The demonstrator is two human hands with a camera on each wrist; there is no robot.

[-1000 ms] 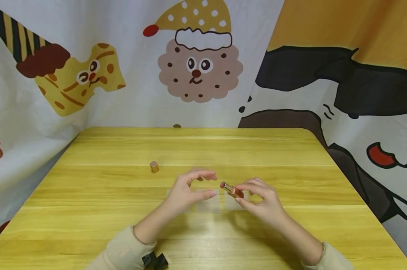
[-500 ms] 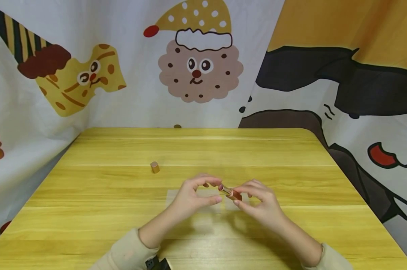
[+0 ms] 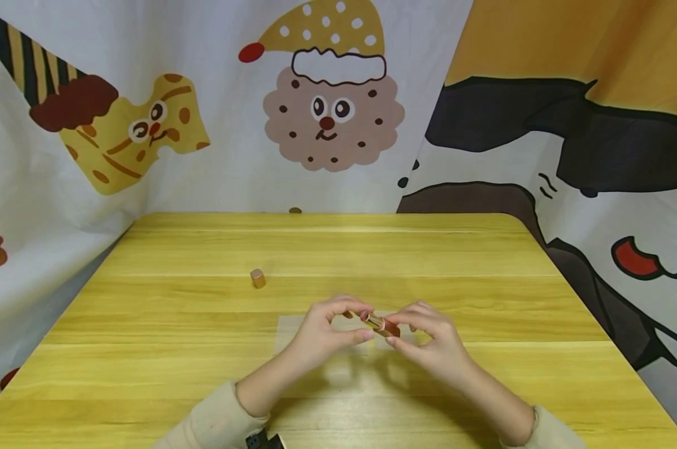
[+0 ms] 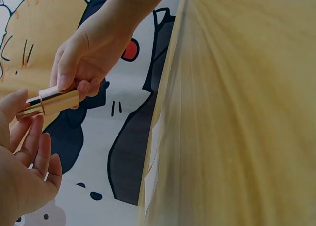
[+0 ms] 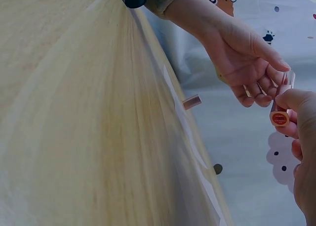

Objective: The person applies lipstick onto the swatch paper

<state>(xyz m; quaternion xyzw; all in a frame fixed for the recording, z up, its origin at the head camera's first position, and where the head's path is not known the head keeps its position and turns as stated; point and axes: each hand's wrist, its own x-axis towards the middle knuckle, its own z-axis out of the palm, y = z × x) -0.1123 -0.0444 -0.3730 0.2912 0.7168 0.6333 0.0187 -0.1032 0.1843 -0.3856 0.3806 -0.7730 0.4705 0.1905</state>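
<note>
An uncapped lipstick (image 3: 391, 328) with a shiny gold inner tube and a rose-gold base is held above the table. My right hand (image 3: 435, 337) grips its base between thumb and fingers. From the other side, my left hand (image 3: 322, 325) pinches the gold tube (image 4: 30, 109) near its end with thumb and index finger, the other fingers loosely bent. A red round label (image 5: 280, 118) shows on the bottom of the base. The lipstick's cap (image 3: 258, 278) stands apart on the table, further back and to the left.
Beneath the hands, pale thin sheets (image 3: 287, 327) lie on the wooden table (image 3: 147, 324). A cartoon-printed curtain (image 3: 220, 174) hangs behind the table's far edge. A black device (image 3: 262, 440) sits at the left wrist.
My left hand has moved right, its thumb and index finger closing on the lipstick's gold tube. My right hand has brought the lipstick slightly left and lower. The cap has stayed put.
</note>
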